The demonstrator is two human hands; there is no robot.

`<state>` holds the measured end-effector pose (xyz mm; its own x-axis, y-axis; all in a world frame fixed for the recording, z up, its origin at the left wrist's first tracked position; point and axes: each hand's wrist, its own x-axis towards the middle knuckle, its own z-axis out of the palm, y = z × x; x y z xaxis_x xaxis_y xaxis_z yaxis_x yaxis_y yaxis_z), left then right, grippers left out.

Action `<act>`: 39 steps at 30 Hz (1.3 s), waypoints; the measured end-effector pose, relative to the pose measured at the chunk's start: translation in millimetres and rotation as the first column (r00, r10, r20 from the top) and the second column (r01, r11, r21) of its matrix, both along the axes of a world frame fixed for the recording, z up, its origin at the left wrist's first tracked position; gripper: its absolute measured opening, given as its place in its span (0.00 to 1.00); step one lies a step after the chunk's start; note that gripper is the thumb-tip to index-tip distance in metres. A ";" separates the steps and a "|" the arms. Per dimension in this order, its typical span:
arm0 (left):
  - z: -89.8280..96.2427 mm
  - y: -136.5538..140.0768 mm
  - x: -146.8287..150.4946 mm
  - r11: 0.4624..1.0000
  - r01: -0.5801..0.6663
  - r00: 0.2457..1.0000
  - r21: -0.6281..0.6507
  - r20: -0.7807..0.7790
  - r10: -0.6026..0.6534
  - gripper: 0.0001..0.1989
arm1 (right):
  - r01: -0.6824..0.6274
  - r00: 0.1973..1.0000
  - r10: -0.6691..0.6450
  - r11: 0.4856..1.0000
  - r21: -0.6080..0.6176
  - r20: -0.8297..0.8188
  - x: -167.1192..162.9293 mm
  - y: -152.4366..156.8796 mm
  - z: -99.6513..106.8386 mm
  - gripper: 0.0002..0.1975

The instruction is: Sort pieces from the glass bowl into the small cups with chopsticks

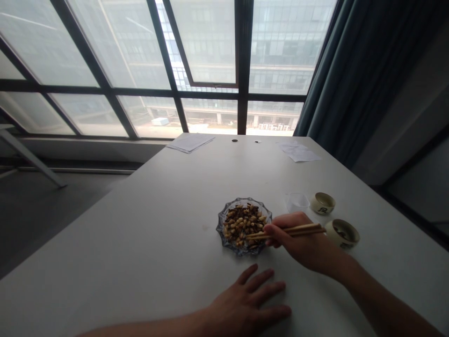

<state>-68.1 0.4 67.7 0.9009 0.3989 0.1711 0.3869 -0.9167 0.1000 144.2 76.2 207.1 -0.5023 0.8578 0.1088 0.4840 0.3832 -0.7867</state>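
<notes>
My right hand (pixel 298 238) grips a pair of wooden chopsticks (pixel 304 229), their tips down among the nuts and dark seeds (pixel 244 222) in a scalloped glass dish (pixel 220 229). Whether the tips pinch a piece is too small to make out. My left hand (pixel 250 299) lies flat on the table in front of the dish, fingers spread and holding nothing. Right of the dish stand two small cream ceramic cups with dark markings: the nearer cup (pixel 352 234) has something dark inside, and the farther cup (pixel 323 210) sits behind it.
A clear plastic container (pixel 297 202) stands beside the cups. On the white table (pixel 157 224), stacked papers (pixel 191 142) lie at the far left and loose sheets (pixel 299 151) at the far right. Windows (pixel 210 42) rise beyond the far edge, with a dark curtain (pixel 347 79) on the right.
</notes>
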 end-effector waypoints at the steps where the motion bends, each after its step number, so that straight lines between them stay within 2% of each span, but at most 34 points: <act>1: 0.0 0.1 -0.1 1.000 0.002 1.000 -0.002 -0.003 -0.002 0.23 | 0.012 1.000 -0.012 1.000 0.005 0.001 3.2 -0.9 4.1 0.23; 9: 3.6 -1.8 0.3 1.000 -0.011 1.000 -0.021 -0.025 0.010 0.23 | 0.235 0.972 -0.235 0.972 0.008 -0.007 41.9 -10.5 38.4 0.22; 13: 3.4 -1.0 -0.1 1.000 -0.010 1.000 -0.004 -0.007 0.010 0.23 | 0.129 0.992 -0.129 0.991 -0.022 0.010 33.5 -9.1 35.0 0.20; 17: 1.2 1.1 -0.4 1.000 0.003 1.000 0.024 0.002 -0.003 0.24 | -0.015 1.000 0.016 1.000 -0.021 0.019 13.5 -2.4 18.1 0.18; 22: -2.4 1.3 -0.2 1.000 0.001 1.000 0.030 0.009 -0.001 0.24 | -0.091 0.996 0.091 0.995 -0.025 -0.018 0.8 2.4 -0.5 0.17; 30: -2.4 -0.9 1.6 0.999 -0.014 1.000 0.037 0.019 0.013 0.23 | -0.094 0.995 0.094 0.996 -0.003 0.022 -4.0 2.4 -6.6 0.21; 39: -3.5 -1.0 1.6 0.998 -0.020 0.999 0.059 0.034 0.018 0.24 | -0.095 0.995 0.095 0.995 0.019 0.024 -3.7 0.7 -5.2 0.20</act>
